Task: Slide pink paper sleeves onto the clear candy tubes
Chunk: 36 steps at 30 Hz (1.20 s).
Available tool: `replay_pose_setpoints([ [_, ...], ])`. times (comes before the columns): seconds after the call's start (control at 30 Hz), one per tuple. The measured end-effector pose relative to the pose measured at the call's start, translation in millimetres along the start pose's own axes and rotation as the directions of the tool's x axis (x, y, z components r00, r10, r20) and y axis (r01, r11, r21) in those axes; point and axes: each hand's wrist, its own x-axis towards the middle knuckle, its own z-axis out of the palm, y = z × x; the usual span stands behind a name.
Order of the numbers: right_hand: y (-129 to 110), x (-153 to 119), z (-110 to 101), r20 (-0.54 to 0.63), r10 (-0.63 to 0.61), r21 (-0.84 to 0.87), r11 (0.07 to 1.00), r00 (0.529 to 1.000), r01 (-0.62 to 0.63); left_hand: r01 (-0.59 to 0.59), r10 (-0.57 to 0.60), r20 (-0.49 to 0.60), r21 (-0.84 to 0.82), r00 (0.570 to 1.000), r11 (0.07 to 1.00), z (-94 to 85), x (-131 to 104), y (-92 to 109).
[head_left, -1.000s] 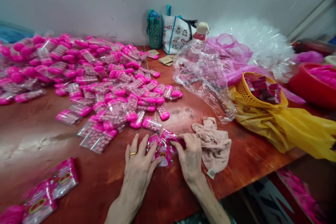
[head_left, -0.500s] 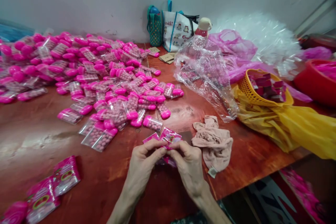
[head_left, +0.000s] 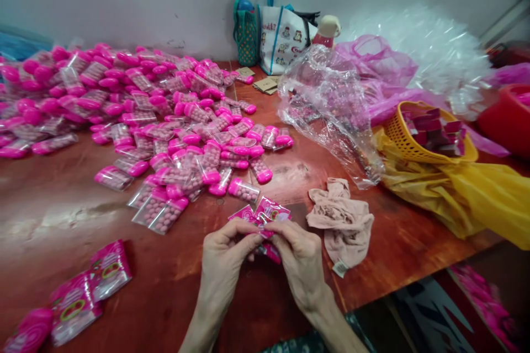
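Note:
Near the table's front edge, my left hand (head_left: 227, 251) and my right hand (head_left: 300, 253) meet, thumbs and forefingers pinched on a small pink printed plastic packet (head_left: 267, 231). The fingers hide most of it. Just beyond the fingertips lie more pink printed packets (head_left: 273, 210). Farther off, a clear container of pink balls with a bright pink cap (head_left: 244, 190) lies at the near edge of a large heap of the same containers (head_left: 178, 143). To the right of my right hand is a crumpled beige cloth (head_left: 342, 220).
Flat pink packets (head_left: 77, 306) lie at the lower left. A yellow basket (head_left: 403, 135) of dark red pieces stands on yellow plastic (head_left: 447, 193) at right. Crumpled clear plastic (head_left: 327, 105), a white bag (head_left: 281, 38) and a red basin (head_left: 503, 121) stand farther back.
The view has shifted slightly, so the table items sit a little to the right and most a little higher. Both hands keep their pinch, with small finger movements on the packet.

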Motion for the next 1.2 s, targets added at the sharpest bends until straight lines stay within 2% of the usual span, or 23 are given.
replay_pose_setpoints([
  [0.07,-0.3,0.9,-0.3,-0.009,0.009,0.005,1.000,1.000,-0.009,0.045,-0.045,-0.029,-0.015,0.999,0.999,1.7,0.5,0.3],
  [0.17,-0.8,4.2,-2.3,0.023,0.203,0.153,0.967,0.979,-0.204,0.052,-0.056,-0.060,-0.059,0.997,0.997,4.0,1.8,-1.8],
  [0.23,0.1,6.6,-4.1,0.146,0.352,0.300,0.875,0.925,-0.380,0.025,-0.035,-0.097,-0.100,0.995,0.995,4.1,2.8,-4.6],
  [0.33,2.7,7.8,-4.3,0.322,0.402,0.397,0.764,0.857,-0.508,-0.023,-0.009,-0.186,-0.169,0.983,0.985,2.9,4.4,-8.0],
  [0.4,3.9,6.8,-2.4,0.306,0.393,0.402,0.772,0.867,-0.492,-0.064,0.026,-0.210,-0.175,0.977,0.983,2.6,4.8,-8.5],
  [0.5,3.5,4.3,1.1,0.195,0.378,0.370,0.827,0.905,-0.425,-0.132,0.104,-0.254,-0.094,0.961,0.987,3.7,3.1,-7.5],
  [0.6,1.8,2.8,1.9,0.097,0.305,0.216,0.923,0.947,-0.320,-0.174,0.188,-0.318,0.071,0.929,0.982,5.3,-0.7,-8.0],
  [0.7,0.1,2.9,-0.3,0.083,0.229,0.061,0.970,0.970,-0.234,-0.202,0.251,-0.316,0.180,0.915,0.963,5.7,-3.9,-10.8],
  [0.8,-0.4,4.5,-3.6,0.141,0.273,0.104,0.952,0.952,-0.288,-0.212,0.268,-0.318,0.202,0.909,0.956,4.6,-5.1,-13.1],
  [0.9,0.6,6.3,-5.6,0.219,0.403,0.223,0.866,0.888,-0.448,-0.213,0.279,-0.304,0.232,0.911,0.949,2.8,-5.1,-14.3],
  [0.97,2.0,6.8,-5.8,0.231,0.445,0.265,0.827,0.865,-0.496,-0.236,0.305,-0.266,0.263,0.914,0.936,1.5,-5.4,-15.5],
  [1.07,4.3,6.3,-5.4,0.194,0.429,0.257,0.846,0.882,-0.468,-0.264,0.334,-0.203,0.308,0.920,0.914,0.0,-6.9,-17.5],
  [1.2,6.4,5.5,-6.3,0.140,0.356,0.161,0.913,0.924,-0.376,-0.211,0.282,-0.191,0.322,0.940,0.923,-0.2,-8.2,-18.0],
])
